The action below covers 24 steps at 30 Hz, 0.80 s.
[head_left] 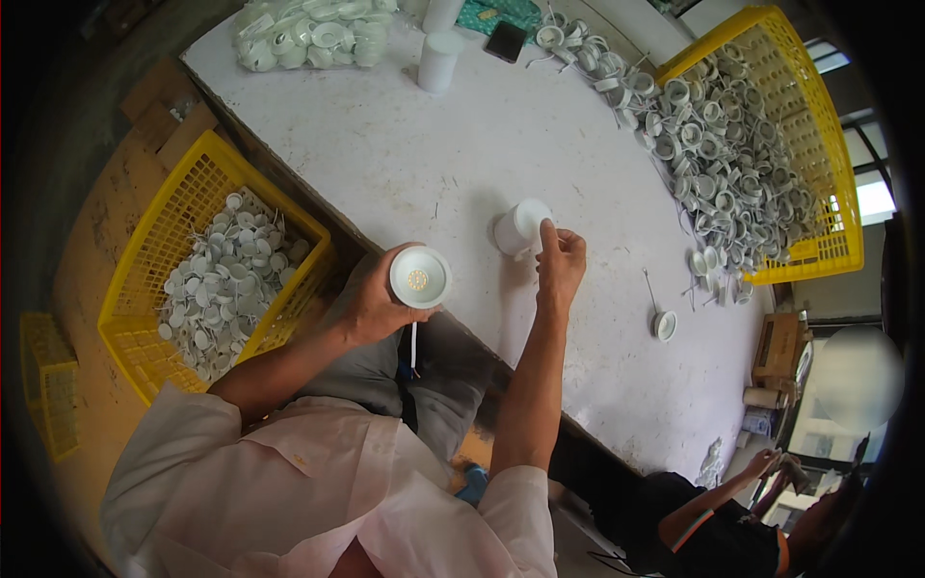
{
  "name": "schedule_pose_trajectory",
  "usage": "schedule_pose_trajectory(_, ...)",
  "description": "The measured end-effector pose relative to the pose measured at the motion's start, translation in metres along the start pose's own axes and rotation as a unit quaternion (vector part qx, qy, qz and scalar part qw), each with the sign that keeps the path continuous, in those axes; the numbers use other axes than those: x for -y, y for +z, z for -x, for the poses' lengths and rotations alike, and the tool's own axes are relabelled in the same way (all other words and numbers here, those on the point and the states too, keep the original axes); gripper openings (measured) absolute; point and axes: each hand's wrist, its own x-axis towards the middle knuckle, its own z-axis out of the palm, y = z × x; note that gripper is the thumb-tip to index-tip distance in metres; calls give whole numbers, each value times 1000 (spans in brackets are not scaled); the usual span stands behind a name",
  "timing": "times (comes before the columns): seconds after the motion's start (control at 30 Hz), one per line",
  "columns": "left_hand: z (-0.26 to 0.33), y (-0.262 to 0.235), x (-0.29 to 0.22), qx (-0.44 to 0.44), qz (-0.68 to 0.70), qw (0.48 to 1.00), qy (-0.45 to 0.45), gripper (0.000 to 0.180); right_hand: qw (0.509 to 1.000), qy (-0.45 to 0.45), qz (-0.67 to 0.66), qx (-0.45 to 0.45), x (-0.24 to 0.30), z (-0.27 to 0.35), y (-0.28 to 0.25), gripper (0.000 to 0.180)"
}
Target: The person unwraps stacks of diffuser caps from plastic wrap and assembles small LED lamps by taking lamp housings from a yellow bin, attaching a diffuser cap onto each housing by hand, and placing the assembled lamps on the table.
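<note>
My left hand (374, 306) is wrapped round a white LED downlight (436, 278). The lamp's round face is turned up, with a small ring of yellow LED chips in the middle, and a thin wire hangs below it. On the table, a smooth white cylinder (513, 234) with a round flat top leans slightly in the view; whether it is one piece or a stack of discs I cannot tell. My right hand (562, 262) is at its right edge, fingertips pinched together against the rim. What lies between those fingertips is hidden.
A yellow crate (120, 306) of small white lamp parts stands at my left. On the white table (385, 159), a tipped yellow crate (836, 154) spills wired lamps. One loose lamp (665, 326), a clear bag of white parts (313, 39), white cylinders (440, 63) and a phone (506, 41) also lie there. A co-worker (708, 525) sits lower right.
</note>
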Motion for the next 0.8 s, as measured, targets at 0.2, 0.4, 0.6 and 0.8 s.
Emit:
schedule_pose_trajectory(0.2, 3, -5, -2, -16, 27, 999, -9, 72, 997, 21, -37, 65, -11, -17, 5, 29)
schedule_pose_trajectory(0.4, 1, 1, -15, 57, 14, 998, -18, 73, 962, 102, -245, 64, -12, 2, -10, 24)
schedule_pose_trajectory(0.6, -10, 16, -17, 94, 1, 995, -20, 72, 921, 83, -373, 80, -13, 38, -32, 16)
schedule_pose_trajectory(0.8, -22, 36, -26, 110, -46, 993, -18, 76, 891, 90, -429, 119, -22, 74, -43, 11)
